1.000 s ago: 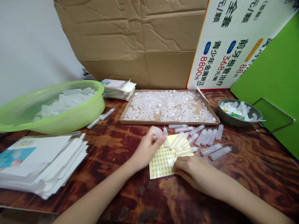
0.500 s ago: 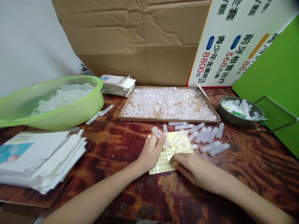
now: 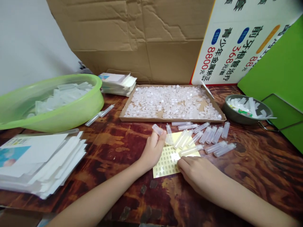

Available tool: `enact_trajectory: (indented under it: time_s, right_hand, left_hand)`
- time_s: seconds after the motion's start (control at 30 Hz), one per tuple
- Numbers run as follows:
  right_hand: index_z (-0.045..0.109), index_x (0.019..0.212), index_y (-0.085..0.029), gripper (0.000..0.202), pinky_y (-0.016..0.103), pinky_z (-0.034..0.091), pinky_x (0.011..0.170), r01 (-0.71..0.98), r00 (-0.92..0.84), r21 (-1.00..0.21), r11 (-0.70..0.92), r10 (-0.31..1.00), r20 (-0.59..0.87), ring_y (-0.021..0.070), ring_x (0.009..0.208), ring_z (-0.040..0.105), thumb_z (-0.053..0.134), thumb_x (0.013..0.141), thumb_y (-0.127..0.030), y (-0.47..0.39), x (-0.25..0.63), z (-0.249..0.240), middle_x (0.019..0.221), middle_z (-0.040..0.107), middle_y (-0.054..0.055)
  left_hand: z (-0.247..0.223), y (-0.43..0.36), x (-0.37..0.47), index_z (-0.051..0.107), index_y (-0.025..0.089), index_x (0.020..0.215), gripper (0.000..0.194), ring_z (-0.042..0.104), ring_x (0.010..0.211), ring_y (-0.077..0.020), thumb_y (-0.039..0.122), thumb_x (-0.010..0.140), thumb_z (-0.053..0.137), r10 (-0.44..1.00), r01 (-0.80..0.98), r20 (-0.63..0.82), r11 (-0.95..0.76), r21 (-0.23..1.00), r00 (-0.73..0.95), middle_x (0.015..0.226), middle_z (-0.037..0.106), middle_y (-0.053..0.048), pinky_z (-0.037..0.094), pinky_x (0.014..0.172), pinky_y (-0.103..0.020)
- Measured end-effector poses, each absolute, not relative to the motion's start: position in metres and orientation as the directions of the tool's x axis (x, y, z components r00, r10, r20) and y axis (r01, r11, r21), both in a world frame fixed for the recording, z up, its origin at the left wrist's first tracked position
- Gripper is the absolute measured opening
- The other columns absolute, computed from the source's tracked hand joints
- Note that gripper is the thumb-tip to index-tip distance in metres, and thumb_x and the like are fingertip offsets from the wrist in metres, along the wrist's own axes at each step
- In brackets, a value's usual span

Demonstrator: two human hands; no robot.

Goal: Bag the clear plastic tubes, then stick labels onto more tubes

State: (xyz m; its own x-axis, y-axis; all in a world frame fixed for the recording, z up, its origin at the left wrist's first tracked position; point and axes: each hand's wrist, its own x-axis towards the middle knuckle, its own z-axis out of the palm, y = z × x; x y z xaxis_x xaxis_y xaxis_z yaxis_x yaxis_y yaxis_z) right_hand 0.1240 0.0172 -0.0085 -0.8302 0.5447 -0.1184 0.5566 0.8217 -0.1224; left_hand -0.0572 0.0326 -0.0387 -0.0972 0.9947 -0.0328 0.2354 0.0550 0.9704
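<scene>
Between the thumb and fingers of my left hand (image 3: pixel 153 146) is a small clear plastic tube (image 3: pixel 157 129), its end sticking up past the fingertips. My right hand (image 3: pixel 195 170) rests with curled fingers at the right edge of a yellow sheet (image 3: pixel 165 160) of small round stickers; what its fingertips hold, if anything, is hidden. Several translucent tubes lie on the upper part of the sheet, one tube (image 3: pixel 191 150) just above my right hand. More tubes (image 3: pixel 224 149) lie on the wood to the right.
Behind the sheet stands a shallow cardboard tray (image 3: pixel 172 102) of small clear parts. A green basin (image 3: pixel 71 116) of tubes and a stack of cards (image 3: pixel 42 160) are at left. A grey bowl (image 3: pixel 247 108) with white strips sits at right, and a second card stack (image 3: pixel 117 83) at the back.
My right hand has drawn back slightly to the right and down, off the stickers to the sheet's edge. My left hand still holds the tube. The view has shifted slightly.
</scene>
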Motion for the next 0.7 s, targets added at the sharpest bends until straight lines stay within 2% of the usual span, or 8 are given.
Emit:
enact_trajectory:
  time_s: [0.1,0.27,0.4,0.47,0.57,0.7]
  right_hand:
    - [0.049,0.082,-0.017,0.012,0.028,0.027,0.055,0.554,-0.832,-0.22,0.803,0.539,-0.131,0.0163,0.063,0.053,0.041,0.087,-0.009,0.02,0.127,-0.005,0.078,0.06,0.005]
    - [0.045,0.08,-0.018,0.017,0.025,0.034,0.059,0.554,-0.81,-0.547,0.628,0.559,-0.18,0.0132,0.064,0.049,0.035,0.094,-0.021,0.031,0.138,0.014,0.075,0.057,0.002]
    - [0.047,0.086,-0.019,0.019,0.025,0.039,0.067,0.461,-0.749,-0.75,0.475,0.662,-0.041,0.0128,0.071,0.048,0.034,0.096,-0.028,0.037,0.144,0.027,0.079,0.054,0.002]
    - [0.047,0.087,-0.019,0.019,0.024,0.04,0.067,0.411,-0.702,-0.796,0.444,0.711,0.034,0.0122,0.071,0.047,0.033,0.096,-0.029,0.036,0.144,0.03,0.078,0.052,0.001]
    - [0.047,0.085,-0.019,0.02,0.022,0.039,0.063,0.336,-0.674,-0.836,0.433,0.731,0.107,0.0109,0.068,0.045,0.034,0.096,-0.029,0.033,0.141,0.032,0.075,0.049,-0.001]
    - [0.046,0.085,-0.019,0.018,0.021,0.038,0.061,0.295,-0.66,-0.849,0.438,0.736,0.15,0.0105,0.067,0.045,0.035,0.096,-0.027,0.029,0.138,0.031,0.075,0.048,-0.001]
  left_hand:
    - [-0.035,0.03,-0.058,0.044,0.019,0.082,0.028,0.043,0.053,-0.0116,0.044,0.092,0.035,0.996,0.416,0.073,-0.049,0.908,-0.042,0.061,0.045,0.004,0.033,0.052,-0.024]
    - [-0.029,0.029,-0.059,0.047,0.019,0.086,0.027,0.052,0.066,-0.0169,0.042,0.092,0.034,0.99,0.559,0.139,-0.12,0.82,0.008,0.069,0.052,0.0,0.037,0.064,-0.028]
    - [-0.026,0.023,-0.054,0.048,0.018,0.094,0.029,0.056,0.063,-0.019,0.042,0.092,0.032,0.981,0.725,0.113,-0.193,0.661,0.158,0.068,0.056,-0.002,0.036,0.06,-0.028]
    - [-0.027,0.02,-0.052,0.05,0.018,0.096,0.031,0.055,0.056,-0.0182,0.043,0.092,0.032,0.961,0.785,0.131,-0.273,0.557,0.242,0.062,0.055,-0.001,0.034,0.054,-0.026]
    - [-0.029,0.016,-0.052,0.053,0.019,0.091,0.027,0.057,0.055,-0.017,0.041,0.092,0.037,0.901,0.796,0.236,-0.432,0.424,0.363,0.061,0.058,-0.001,0.032,0.052,-0.024]
    - [-0.03,0.016,-0.053,0.054,0.019,0.085,0.019,0.058,0.057,-0.0153,0.034,0.089,0.045,0.839,0.772,0.326,-0.534,0.345,0.435,0.064,0.061,-0.001,0.033,0.052,-0.023]
